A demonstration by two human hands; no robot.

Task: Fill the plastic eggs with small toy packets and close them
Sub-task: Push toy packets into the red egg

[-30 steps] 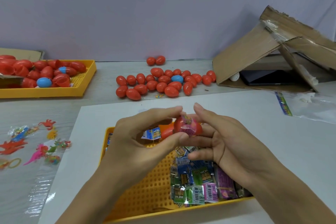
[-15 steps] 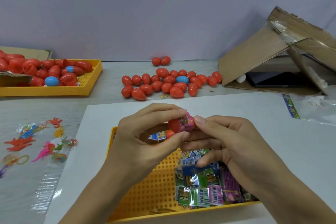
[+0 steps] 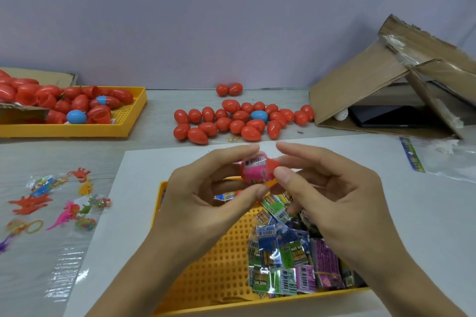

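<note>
Hands [image 3: 260,188] pinch a red egg [image 3: 270,168], pink packet [image 3: 253,171] hiding its opening.

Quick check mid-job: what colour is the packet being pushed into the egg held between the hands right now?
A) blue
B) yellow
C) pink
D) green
C: the pink packet, its barcode showing, sits in the red egg half, which the left hand and the right hand pinch above the yellow tray.
</note>
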